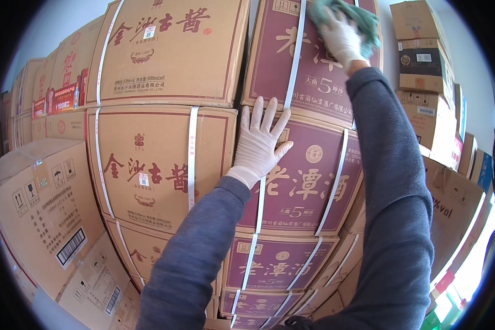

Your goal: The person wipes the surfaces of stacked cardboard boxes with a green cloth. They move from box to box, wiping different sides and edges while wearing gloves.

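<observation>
My right hand, in a pale thin glove, presses a green cloth against the upper right part of a purple-fronted carton. Also gloved, my left hand lies with its fingers spread against the purple-fronted carton below, and its fingertips reach the seam between the two. White strapping runs down the upper carton's front. Part of that carton's right side is hidden by the cloth and my right hand.
Brown cardboard cartons with dark red writing are stacked immediately to the left. Other cartons stand lower at the far left. More cartons rise on the right, behind my right arm. Further purple cartons continue downward.
</observation>
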Demonstrator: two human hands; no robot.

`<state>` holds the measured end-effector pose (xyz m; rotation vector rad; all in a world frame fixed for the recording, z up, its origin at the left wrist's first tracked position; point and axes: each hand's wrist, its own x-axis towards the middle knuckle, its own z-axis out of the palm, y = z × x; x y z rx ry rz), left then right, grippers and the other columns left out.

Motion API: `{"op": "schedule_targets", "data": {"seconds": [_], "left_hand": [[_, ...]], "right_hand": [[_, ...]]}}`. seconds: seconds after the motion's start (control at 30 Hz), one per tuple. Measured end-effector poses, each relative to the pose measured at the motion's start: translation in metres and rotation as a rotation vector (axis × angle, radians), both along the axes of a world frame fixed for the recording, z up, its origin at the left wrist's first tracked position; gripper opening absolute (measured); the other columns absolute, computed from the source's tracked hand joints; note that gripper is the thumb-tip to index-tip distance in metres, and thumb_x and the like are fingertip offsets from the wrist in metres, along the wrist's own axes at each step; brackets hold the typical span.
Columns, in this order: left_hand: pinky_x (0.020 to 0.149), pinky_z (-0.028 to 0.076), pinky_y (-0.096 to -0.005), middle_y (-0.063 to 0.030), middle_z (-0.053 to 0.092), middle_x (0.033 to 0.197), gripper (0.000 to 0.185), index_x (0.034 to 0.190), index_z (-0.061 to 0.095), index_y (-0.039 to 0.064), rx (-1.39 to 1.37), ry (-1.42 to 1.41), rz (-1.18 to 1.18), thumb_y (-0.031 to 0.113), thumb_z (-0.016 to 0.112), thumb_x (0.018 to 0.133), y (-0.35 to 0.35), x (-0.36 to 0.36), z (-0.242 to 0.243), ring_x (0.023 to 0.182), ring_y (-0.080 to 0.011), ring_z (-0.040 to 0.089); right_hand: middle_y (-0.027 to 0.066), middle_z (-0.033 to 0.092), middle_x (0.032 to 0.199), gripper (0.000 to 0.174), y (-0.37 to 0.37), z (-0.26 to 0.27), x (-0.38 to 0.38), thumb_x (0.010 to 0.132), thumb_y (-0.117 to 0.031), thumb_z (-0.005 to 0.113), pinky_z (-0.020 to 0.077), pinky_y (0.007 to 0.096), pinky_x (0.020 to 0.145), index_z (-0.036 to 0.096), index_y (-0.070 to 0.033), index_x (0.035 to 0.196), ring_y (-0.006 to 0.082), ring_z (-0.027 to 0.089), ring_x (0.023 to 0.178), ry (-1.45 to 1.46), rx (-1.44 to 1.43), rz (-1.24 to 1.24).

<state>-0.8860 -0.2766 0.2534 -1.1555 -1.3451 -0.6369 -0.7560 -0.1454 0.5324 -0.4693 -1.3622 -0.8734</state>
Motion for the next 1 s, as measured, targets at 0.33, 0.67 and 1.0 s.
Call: {"op": "schedule_targets", "data": {"seconds": [0.33, 0.67, 1.0], "left_hand": [[0.114, 0.009, -0.0539, -0.0182, 0.019, 0.153, 0.072, 0.149, 0.027, 0.015, 0.007, -0.014, 0.031, 0.053, 0.046, 0.091, -0.003, 0.003, -0.001, 0.142, -0.0385, 0.012], [0.114, 0.008, -0.0554, -0.018, 0.014, 0.155, 0.07, 0.15, 0.022, 0.018, 0.026, -0.067, 0.047, 0.051, 0.045, 0.093, 0.006, 0.004, -0.009, 0.144, -0.037, 0.009], [0.113, 0.009, -0.0578, -0.0224, 0.009, 0.155, 0.08, 0.151, 0.014, 0.01, -0.148, -0.106, -0.018, 0.041, 0.054, 0.089, -0.003, 0.03, -0.047, 0.144, -0.0386, 0.009]], "right_hand": [[0.0043, 0.038, 0.147, 0.055, 0.075, -0.002, 0.098, 0.09, -0.048, 0.044, 0.0276, 0.0543, 0.108, 0.039, -0.03, 0.142, 0.0355, 0.038, 0.131, -0.001, -0.302, 0.246], [0.0126, 0.049, 0.135, 0.049, 0.069, -0.14, 0.1, 0.086, -0.028, 0.059, 0.0382, 0.0475, 0.099, 0.053, -0.019, 0.133, 0.0349, 0.047, 0.12, -0.158, 0.031, 0.183], [0.0162, 0.05, 0.133, 0.051, 0.027, -0.241, 0.087, 0.083, -0.024, 0.064, 0.0217, 0.0567, 0.106, 0.054, -0.018, 0.132, 0.0368, 0.046, 0.118, -0.199, 0.031, 0.133]]}}
